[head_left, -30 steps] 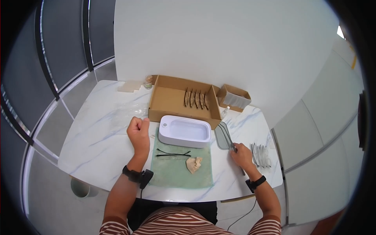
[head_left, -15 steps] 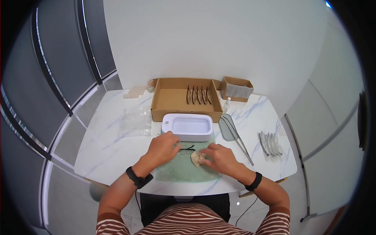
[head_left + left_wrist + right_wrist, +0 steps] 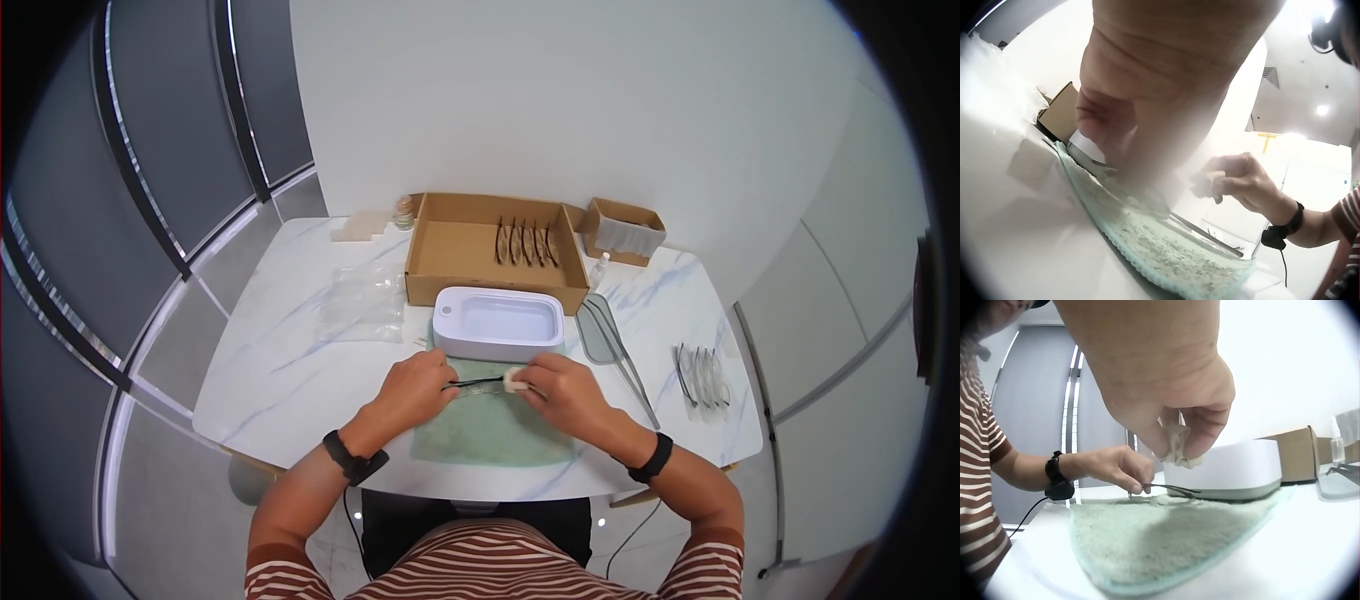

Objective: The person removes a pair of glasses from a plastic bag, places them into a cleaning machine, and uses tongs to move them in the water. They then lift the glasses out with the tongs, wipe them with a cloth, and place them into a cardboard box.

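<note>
Over the green towel (image 3: 490, 440), my left hand (image 3: 412, 388) pinches one end of a pair of dark-framed eyeglasses (image 3: 478, 381). Their dark temples stick out from between thumb and fingers in the right wrist view. My right hand (image 3: 562, 392) pinches a crumpled beige cloth (image 3: 1179, 442) between thumb and fingertips. In the head view the cloth overlaps the right end of the eyeglasses; the right wrist view shows it above them. Just beyond both hands, a white oblong cleaner with an open basin (image 3: 480, 347) stands on the towel's far edge.
Behind the cleaner is a cardboard tray (image 3: 450, 240) with several dark-framed glasses in a row. Long metal tongs (image 3: 635, 375) lie partly across a grey tray (image 3: 597, 345) at right, near more glasses in clear wrap (image 3: 708, 378). Clear plastic bags (image 3: 360, 303) lie left; a small bottle (image 3: 599, 270) stands behind.
My right hand has put the tongs down by the grey tray, moved left and picked up the beige cloth. My left hand has come down to the towel and taken hold of the eyeglasses.
</note>
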Demonstrator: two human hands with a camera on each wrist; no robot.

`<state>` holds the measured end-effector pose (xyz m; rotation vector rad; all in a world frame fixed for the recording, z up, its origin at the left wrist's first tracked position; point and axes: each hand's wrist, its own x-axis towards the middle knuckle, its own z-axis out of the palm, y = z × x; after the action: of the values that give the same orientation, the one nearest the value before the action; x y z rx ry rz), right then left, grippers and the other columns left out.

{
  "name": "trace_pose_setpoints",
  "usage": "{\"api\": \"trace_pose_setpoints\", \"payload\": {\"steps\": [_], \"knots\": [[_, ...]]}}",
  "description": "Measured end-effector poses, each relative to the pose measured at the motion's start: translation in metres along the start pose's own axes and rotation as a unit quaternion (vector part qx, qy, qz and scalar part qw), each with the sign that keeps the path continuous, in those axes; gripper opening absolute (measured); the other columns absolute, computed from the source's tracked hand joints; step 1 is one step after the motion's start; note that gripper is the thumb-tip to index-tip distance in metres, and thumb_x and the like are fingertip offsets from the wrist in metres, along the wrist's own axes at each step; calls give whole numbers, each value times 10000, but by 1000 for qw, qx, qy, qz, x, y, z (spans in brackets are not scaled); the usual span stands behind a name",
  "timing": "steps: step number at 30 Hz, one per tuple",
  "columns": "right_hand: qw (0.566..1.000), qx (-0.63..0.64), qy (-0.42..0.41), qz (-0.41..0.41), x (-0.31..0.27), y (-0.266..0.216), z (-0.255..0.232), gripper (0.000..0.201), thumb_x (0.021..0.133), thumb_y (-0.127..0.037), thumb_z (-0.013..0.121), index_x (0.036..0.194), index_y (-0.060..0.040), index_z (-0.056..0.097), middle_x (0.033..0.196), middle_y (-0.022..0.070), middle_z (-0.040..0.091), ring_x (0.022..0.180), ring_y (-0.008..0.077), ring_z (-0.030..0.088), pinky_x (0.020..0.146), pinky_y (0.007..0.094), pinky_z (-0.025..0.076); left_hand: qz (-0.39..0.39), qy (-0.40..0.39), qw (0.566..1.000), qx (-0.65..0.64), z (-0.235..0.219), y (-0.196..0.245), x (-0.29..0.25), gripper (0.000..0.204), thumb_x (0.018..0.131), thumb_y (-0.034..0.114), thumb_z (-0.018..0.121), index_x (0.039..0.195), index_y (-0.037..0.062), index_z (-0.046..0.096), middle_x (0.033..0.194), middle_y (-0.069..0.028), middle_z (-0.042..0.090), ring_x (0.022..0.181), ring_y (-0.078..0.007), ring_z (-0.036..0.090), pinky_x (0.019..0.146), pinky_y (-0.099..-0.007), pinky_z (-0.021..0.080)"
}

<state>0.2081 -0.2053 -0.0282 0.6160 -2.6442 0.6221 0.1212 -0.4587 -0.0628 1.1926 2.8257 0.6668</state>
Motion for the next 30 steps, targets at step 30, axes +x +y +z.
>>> {"api": "trace_pose_setpoints", "payload": {"steps": [30], "knots": [[999,18,-7,40,-27,11,-27,225,787,-69,779,1007,-114,765,1009,42,760,849,278,678,748,371,560,156,-65,982,86,-7,-7,25,166,878,93,648,1018,100,737,930,-104,585,863,-319,649,731,-441,550]]}}
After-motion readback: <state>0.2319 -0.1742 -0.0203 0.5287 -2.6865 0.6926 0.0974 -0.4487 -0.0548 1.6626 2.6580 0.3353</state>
